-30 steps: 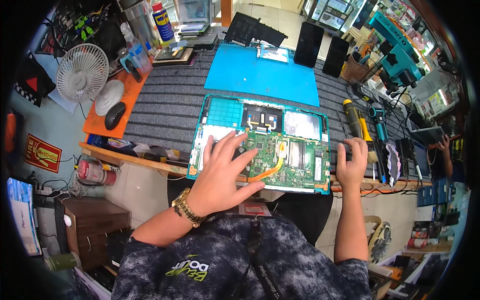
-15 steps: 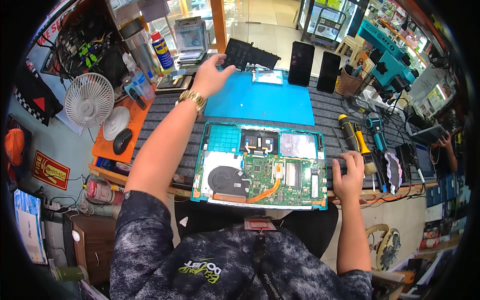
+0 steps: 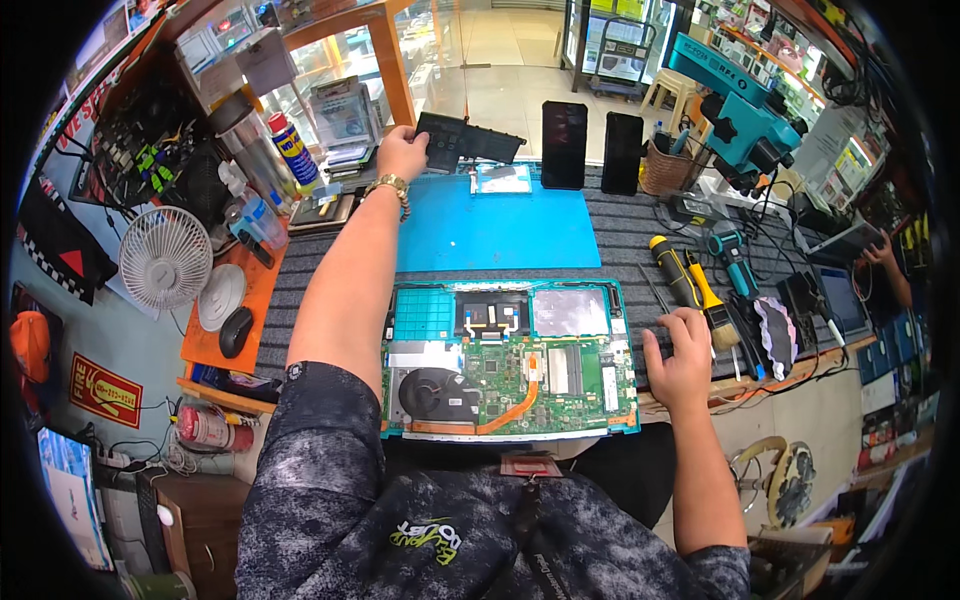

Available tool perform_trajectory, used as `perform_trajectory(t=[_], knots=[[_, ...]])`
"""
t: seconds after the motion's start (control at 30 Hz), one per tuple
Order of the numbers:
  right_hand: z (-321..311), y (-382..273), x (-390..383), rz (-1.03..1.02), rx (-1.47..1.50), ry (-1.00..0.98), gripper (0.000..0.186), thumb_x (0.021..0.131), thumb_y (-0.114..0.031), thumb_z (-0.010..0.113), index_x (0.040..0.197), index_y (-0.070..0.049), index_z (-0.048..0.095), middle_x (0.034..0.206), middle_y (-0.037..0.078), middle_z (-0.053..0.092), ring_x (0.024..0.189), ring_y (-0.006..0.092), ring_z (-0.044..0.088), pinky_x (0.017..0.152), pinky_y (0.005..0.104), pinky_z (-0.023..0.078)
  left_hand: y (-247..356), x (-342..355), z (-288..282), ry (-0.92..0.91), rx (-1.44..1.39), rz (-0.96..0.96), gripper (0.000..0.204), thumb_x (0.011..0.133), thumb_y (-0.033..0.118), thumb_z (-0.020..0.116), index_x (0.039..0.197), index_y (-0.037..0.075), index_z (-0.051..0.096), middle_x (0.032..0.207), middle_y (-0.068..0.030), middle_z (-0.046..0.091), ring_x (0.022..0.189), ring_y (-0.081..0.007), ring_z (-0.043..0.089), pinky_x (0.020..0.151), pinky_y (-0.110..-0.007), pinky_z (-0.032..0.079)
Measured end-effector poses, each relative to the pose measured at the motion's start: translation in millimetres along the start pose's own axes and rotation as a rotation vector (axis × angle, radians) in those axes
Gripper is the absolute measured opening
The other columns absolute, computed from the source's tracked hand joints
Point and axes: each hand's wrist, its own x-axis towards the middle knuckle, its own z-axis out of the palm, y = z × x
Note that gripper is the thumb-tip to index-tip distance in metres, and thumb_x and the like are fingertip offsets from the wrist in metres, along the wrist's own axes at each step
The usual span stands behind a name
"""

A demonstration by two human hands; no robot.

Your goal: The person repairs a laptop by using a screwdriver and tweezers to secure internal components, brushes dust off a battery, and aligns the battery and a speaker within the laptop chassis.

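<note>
My left hand [image 3: 403, 153] reaches to the back of the bench and holds the left end of a flat black laptop battery [image 3: 468, 137], with my fingers bent round its edge. The battery is above the far edge of a blue mat [image 3: 500, 235], near a small silver rectangular part [image 3: 500, 180]. An opened teal laptop base [image 3: 530, 390], with green board, black fan and copper heat pipe showing, lies at the front. My right hand [image 3: 680, 355] is beside its right edge, fingers loosely curved and apart, near a yellow-black screwdriver [image 3: 672, 268] and a brush [image 3: 710, 310].
A white fan [image 3: 163, 260], black mouse [image 3: 236, 330] and spray can [image 3: 292, 150] stand left. Two upright phones [image 3: 563, 145] are at the back. A teal microscope [image 3: 750, 130], power tool [image 3: 735, 265] and cables lie right. Another person's hand [image 3: 882, 255] is at far right.
My left hand has left the laptop's board and reached forward onto the battery at the back. My right hand stays beside the laptop. The view has tilted, showing more of the shop beyond.
</note>
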Motion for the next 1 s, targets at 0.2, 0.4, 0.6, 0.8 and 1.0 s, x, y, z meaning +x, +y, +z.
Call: perform_trajectory(t=[0.2,0.4,0.6,0.8,1.0], knots=[[-5.1,2.9,-2.6,-0.003,-0.026,0.008,0.028,0.093,-0.018,0.087,0.111,-0.002,0.072,0.116,0.014,0.067,0.108,0.0376,0.066,0.096,0.0495,0.052,32.4,-31.0,-34.5,-0.094,-0.236,0.091,0.033,0.109,0.027,0.080,0.126,0.000,0.075,0.104,-0.0051,0.081,0.081,-0.0149,0.079,0.068,-0.032,0.063],[-4.3,0.1,-6.5,0.014,-0.023,0.012,0.026,0.095,-0.019,0.086,0.111,-0.003,0.073,0.115,0.014,0.067,0.110,0.0382,0.066,0.095,0.0498,0.052,52.8,-56.1,-62.9,0.022,-0.308,0.134,0.033,0.105,0.026,0.083,0.120,-0.002,0.078,0.101,-0.0104,0.083,0.073,-0.0175,0.081,0.068,-0.033,0.062],[-5.3,-1.1,-8.9,-0.022,-0.005,0.048,0.025,0.095,-0.019,0.085,0.111,-0.004,0.073,0.116,0.014,0.068,0.111,0.0374,0.067,0.095,0.0493,0.052,60.1,-85.0,-67.3,0.110,-0.345,0.078,0.035,0.109,0.027,0.080,0.126,-0.003,0.076,0.099,-0.0074,0.083,0.076,-0.0157,0.080,0.065,-0.030,0.060],[-8.0,6.5,-16.3,-0.029,-0.029,0.116,0.027,0.095,-0.017,0.085,0.115,-0.003,0.072,0.117,0.015,0.068,0.111,0.0391,0.066,0.096,0.0486,0.052,98.4,-138.6,-104.4,0.070,-0.465,0.107,0.031,0.109,0.023,0.079,0.127,-0.002,0.073,0.104,-0.0064,0.080,0.080,-0.0164,0.080,0.069,-0.031,0.061],[-27.8,11.5,-8.6,0.081,0.325,0.222,0.049,0.091,-0.024,0.091,0.130,-0.002,0.070,0.124,0.016,0.069,0.114,0.0342,0.068,0.095,0.0479,0.053,153.9,-234.8,-114.4,-0.008,-0.423,0.702,0.020,0.102,0.004,0.078,0.121,0.004,0.074,0.118,-0.0103,0.077,0.105,-0.0215,0.078,0.091,-0.034,0.061]])
